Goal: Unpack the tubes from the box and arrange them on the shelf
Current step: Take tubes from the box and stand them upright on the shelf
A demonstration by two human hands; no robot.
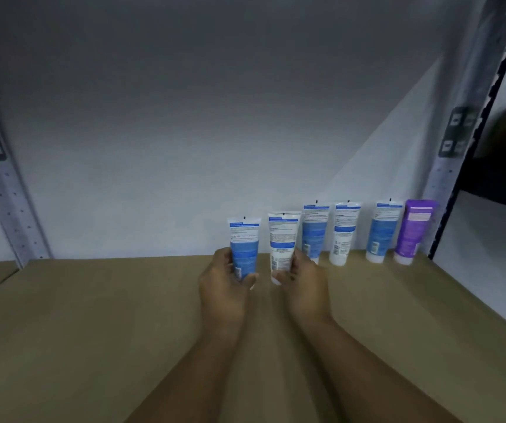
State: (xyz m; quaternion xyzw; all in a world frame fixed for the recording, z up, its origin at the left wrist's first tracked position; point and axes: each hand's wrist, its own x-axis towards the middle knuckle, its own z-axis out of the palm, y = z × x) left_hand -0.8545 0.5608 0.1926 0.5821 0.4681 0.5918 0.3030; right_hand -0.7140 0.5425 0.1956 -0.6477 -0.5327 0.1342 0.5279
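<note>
Our left hand [225,285] grips a blue-and-white plastic tube [243,245] upright; our right hand [302,280] clasps a mostly white plastic tube [282,242] just beside it. At two o'clock four more tubes [341,233] line the white back wall [184,148], the purple tube [413,232] nearest the grey metal upright [459,148]. From nine o'clock leftward the brown board shelf [93,315] lies open.

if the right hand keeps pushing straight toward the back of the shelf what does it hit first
Probably the blue-and-white upright tube standing at the wall, just behind the right hand and its white tube. Depth is unclear, so it may pass beside it and reach the white back wall.
</note>
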